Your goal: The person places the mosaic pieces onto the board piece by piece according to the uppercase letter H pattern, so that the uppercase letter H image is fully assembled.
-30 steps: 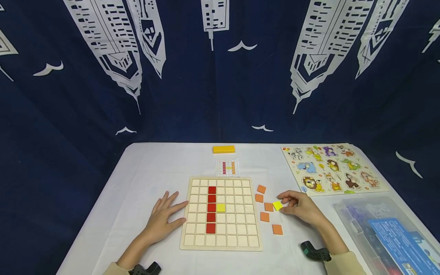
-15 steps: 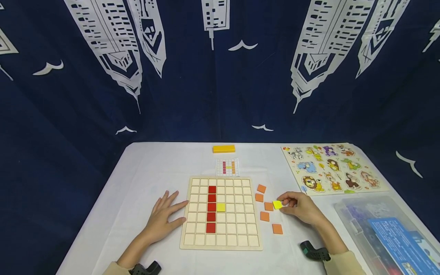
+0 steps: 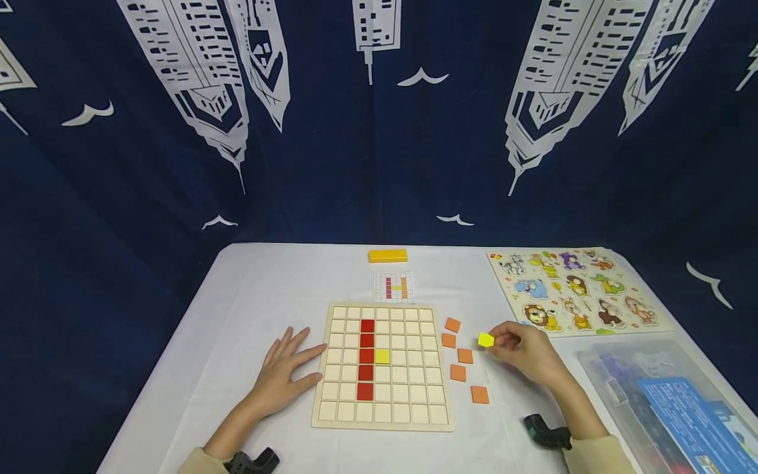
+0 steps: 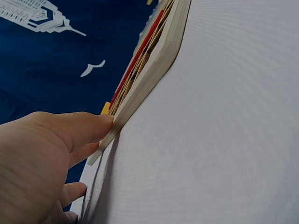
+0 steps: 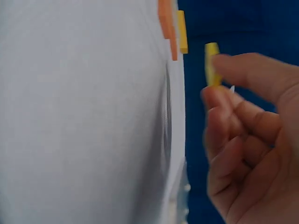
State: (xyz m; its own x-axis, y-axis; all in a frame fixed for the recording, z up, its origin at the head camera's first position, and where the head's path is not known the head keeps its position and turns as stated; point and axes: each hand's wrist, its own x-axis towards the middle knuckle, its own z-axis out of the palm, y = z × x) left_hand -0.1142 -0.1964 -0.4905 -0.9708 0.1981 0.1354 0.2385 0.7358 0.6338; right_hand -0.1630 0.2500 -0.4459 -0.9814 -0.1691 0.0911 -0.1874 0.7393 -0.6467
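Note:
My right hand pinches a yellow square tile between thumb and fingers; in the right wrist view the tile is held up off the table. Several orange square tiles lie loose between that hand and the wooden grid board. My left hand lies with spread fingers, touching the board's left edge; the left wrist view shows the thumb against that edge. In the board sits a column of red tiles, with one yellow tile beside it.
Behind the board lies a small printed pattern card, and past it a yellow block. An animal picture puzzle is at the back right. A clear plastic case with a blue label stands at the right edge.
My right hand has lifted the yellow tile off the table, up and slightly right, away from the orange tile beside it. The left hand stays at the board's edge.

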